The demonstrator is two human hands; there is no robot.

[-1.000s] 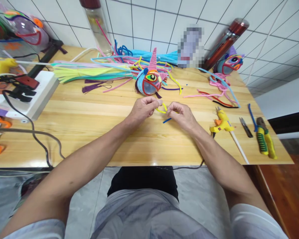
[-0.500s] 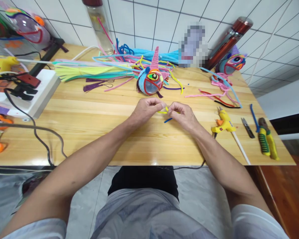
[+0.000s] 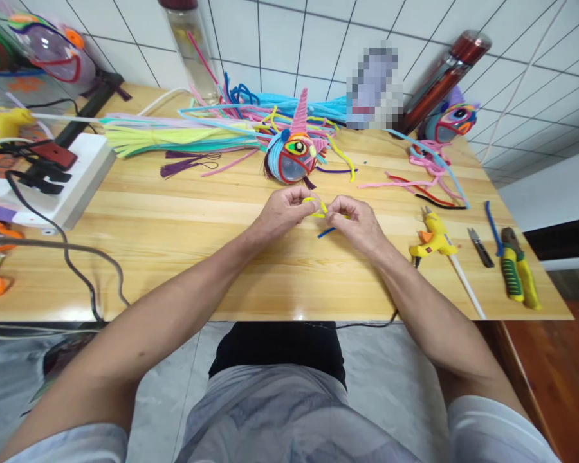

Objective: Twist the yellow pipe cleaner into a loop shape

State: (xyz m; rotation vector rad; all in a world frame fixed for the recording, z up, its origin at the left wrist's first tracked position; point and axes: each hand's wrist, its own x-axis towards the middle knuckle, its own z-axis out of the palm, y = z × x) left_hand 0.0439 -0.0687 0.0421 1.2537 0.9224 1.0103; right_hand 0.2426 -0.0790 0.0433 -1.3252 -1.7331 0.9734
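Note:
My left hand (image 3: 280,215) and my right hand (image 3: 356,222) meet over the middle of the wooden table (image 3: 183,244). Both pinch a short yellow pipe cleaner (image 3: 317,207) that bends in a small loop between the fingertips. A short blue pipe cleaner piece (image 3: 325,233) lies on the table just under my right hand. Right behind the hands stands a pipe cleaner unicorn head (image 3: 293,154) with a pink horn, blue body and red-rimmed clear front.
Long pipe cleaners (image 3: 183,132) lie in bundles at the back. A yellow glue gun (image 3: 433,237), small snips (image 3: 479,247) and green-handled pliers (image 3: 517,273) lie to the right. A white power strip (image 3: 70,186) with cables sits left. A second unicorn head (image 3: 451,122) stands far right.
The yellow pipe cleaner's loop has been bent tighter between my fingertips, which have drawn closer together. The hands stay at about the same spot.

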